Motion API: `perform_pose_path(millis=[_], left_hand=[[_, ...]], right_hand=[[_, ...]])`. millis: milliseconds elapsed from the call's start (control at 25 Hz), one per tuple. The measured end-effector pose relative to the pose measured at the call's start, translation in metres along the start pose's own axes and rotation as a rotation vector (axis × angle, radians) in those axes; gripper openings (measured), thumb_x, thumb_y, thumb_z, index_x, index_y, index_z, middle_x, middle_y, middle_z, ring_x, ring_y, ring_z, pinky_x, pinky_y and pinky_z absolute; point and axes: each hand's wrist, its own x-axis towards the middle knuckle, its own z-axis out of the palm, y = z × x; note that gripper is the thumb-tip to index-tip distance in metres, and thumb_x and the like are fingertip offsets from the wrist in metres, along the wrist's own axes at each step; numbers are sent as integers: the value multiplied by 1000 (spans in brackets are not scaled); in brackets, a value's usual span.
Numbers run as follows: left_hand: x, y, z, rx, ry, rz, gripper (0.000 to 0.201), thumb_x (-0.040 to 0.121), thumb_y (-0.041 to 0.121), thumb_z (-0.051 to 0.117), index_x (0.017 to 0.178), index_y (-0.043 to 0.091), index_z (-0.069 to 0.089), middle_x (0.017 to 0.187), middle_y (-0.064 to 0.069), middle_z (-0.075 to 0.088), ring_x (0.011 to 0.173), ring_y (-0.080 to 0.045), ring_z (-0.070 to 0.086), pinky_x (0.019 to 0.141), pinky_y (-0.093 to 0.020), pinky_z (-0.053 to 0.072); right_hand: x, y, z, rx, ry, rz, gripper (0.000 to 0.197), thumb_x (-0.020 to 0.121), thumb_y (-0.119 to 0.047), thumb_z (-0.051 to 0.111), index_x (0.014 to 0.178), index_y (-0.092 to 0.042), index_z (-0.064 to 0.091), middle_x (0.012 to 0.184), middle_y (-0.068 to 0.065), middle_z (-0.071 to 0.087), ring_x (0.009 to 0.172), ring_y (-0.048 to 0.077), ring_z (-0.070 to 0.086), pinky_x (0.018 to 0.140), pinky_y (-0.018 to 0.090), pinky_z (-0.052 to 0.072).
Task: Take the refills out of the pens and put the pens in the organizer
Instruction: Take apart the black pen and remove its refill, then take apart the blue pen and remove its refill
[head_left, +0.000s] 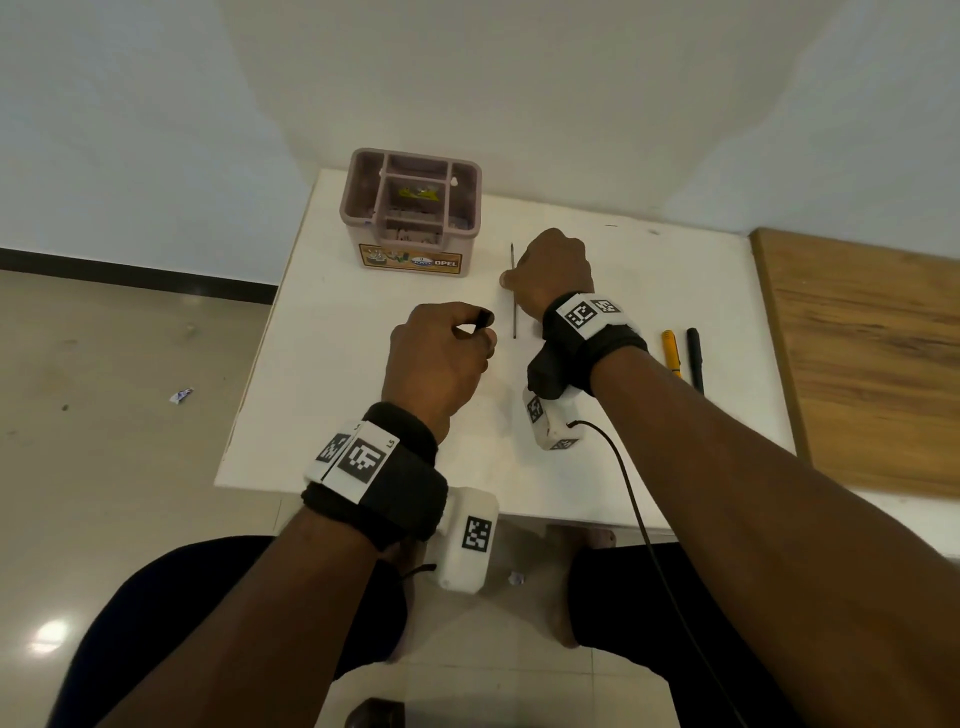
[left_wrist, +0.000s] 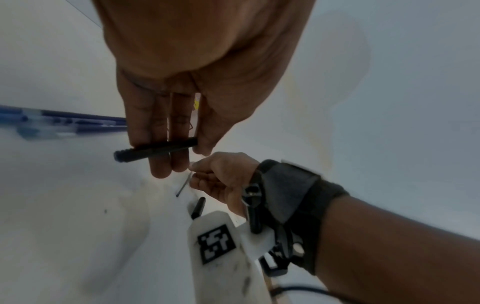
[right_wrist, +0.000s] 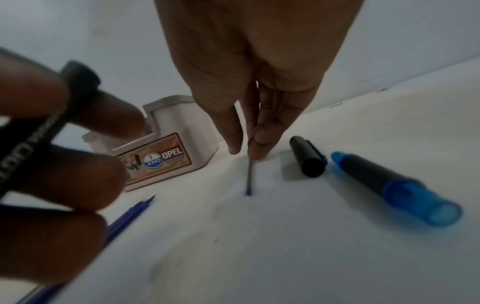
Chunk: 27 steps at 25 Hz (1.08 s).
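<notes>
On the white worktop (head_left: 363, 338), just right of centre, a thin dark refill rod (head_left: 514, 296) lies with its long axis running away from the person, its pointed tip toward the far edge. The right hand (head_left: 553, 270) pinches this refill between thumb and fingers (right_wrist: 262, 142); in the right wrist view the slim, smooth rod slants down from the fingertips to the surface. Near it on the left, the left hand (head_left: 436, 358) has its fingers curled round a matte black plastic pen barrel (left_wrist: 155, 151), a straight tube with a ribbed end, held roughly crosswise to the refill and above the worktop. Beyond both hands stands a mauve plastic organizer box (head_left: 410, 213), rounded at the corners, split into several compartments, with a brown label on its front wall. To the right, past the right wrist, a yellow pen (head_left: 671, 351) and a black pen (head_left: 695, 358) lie side by side, lengthwise like the refill. The right wrist view also shows a black pen cap (right_wrist: 307, 156) beside a black pen with translucent blue ends (right_wrist: 394, 188), and blue pens (right_wrist: 124, 218) lying by the left hand.
</notes>
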Motion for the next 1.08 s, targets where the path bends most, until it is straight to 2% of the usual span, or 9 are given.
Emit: perform_pose_path(millis=[160,240,360,480,640,760,880,1000,1080], left_hand=[[8,4,-19,-38,82,-12,31,98,23,65,128,19,69,103,-2,76,90,-15,74,94,-36,59],[-11,-5,-48,-68,161,-3,30,96,20,67,125,18,71,104,-4,77,89,-17,75,94,-38,59],[-12,-11,-57,-91,204,-19,30,95,17,68,124,16,72,108,-8,77,92,-20,75,97,-43,58],[-12,-10,-56,-71,201,-17,30,95,18,67,125,17,71,112,-9,76,95,-21,75,99,-43,57],[-8,-9,-56,-58,184,-31,31,96,18,67,126,17,71,118,-8,74,96,-20,74,102,-42,55],[-4,-8,-56,-54,178,-37,31,96,19,67,127,17,71,119,-8,74,97,-21,74,103,-43,55],[-2,-10,-56,-41,168,-32,30,96,19,67,126,17,71,119,-9,74,96,-21,74,103,-43,55],[-2,-11,-55,-34,159,-18,30,97,19,66,126,18,71,119,-10,74,97,-22,74,103,-43,55],[-2,-10,-54,-26,159,-11,30,97,19,66,127,17,71,119,-9,75,98,-22,74,103,-45,55]], right_hand=[[-14,-2,5,111,-36,-65,26,90,-30,72,100,-6,75,103,12,75,98,33,73,91,44,60],[-53,-11,18,129,-130,-146,28,91,-33,74,99,-7,78,102,12,76,94,32,75,90,46,61],[-73,-12,44,64,-198,-189,33,94,-37,73,102,-6,77,103,12,75,95,30,73,90,45,60],[-77,-17,56,51,-162,-144,34,93,-41,73,102,-8,75,102,10,73,96,27,68,89,43,59],[-74,-22,59,-16,-144,-118,29,97,-30,69,108,-4,70,103,11,70,95,27,66,85,36,56],[-71,-22,57,-19,-126,-63,31,97,-32,67,107,-3,66,97,10,64,88,24,62,79,33,52],[-75,-29,54,-74,-124,-73,31,98,-34,68,109,-7,59,100,9,57,98,26,60,90,37,51],[-76,-39,45,-99,-111,-76,34,98,-25,69,122,-4,58,119,14,63,114,29,61,95,34,49],[-73,-43,41,-89,-108,-46,35,97,-23,70,124,-4,58,125,14,63,117,30,62,97,35,51]])
